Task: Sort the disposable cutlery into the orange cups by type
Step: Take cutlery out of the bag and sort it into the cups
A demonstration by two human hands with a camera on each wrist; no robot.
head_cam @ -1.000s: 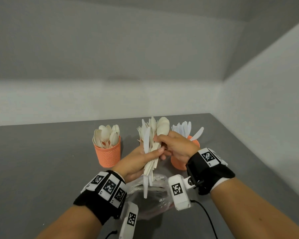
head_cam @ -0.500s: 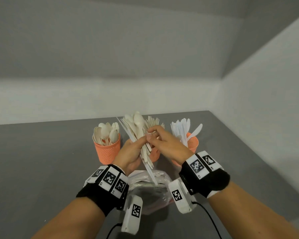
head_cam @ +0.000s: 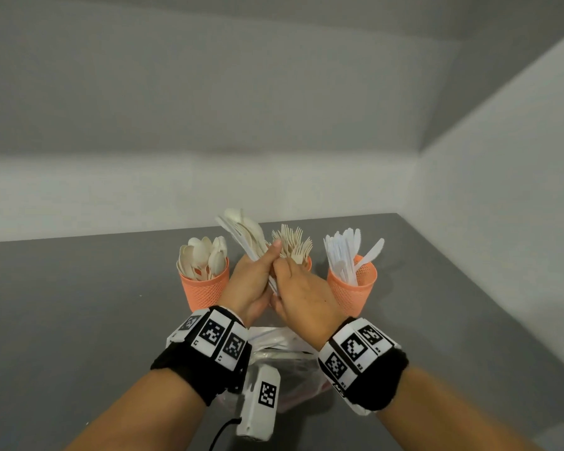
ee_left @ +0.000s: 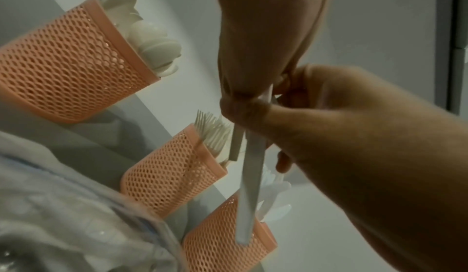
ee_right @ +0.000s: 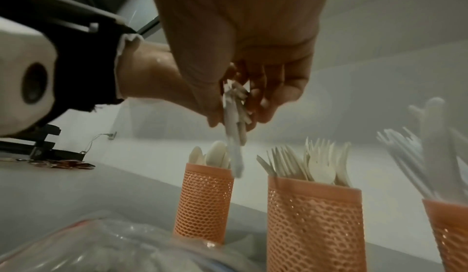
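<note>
Three orange mesh cups stand in a row: the spoon cup on the left, the fork cup in the middle behind my hands, the knife cup on the right. My left hand grips a mixed bundle of pale cutlery that fans up and to the left above the cups. My right hand meets it from the right, and its fingers pinch the handles that hang below the left fist. In the right wrist view the handles hang over the spoon cup.
A crumpled clear plastic bag lies on the grey table just under my wrists. Grey walls close the table's far and right sides. In the right wrist view, dark gear sits far off to the left.
The bundle has tipped from upright to leaning left. My right hand has slid down from the bundle's top to its handles, and both hands have drawn closer together.
</note>
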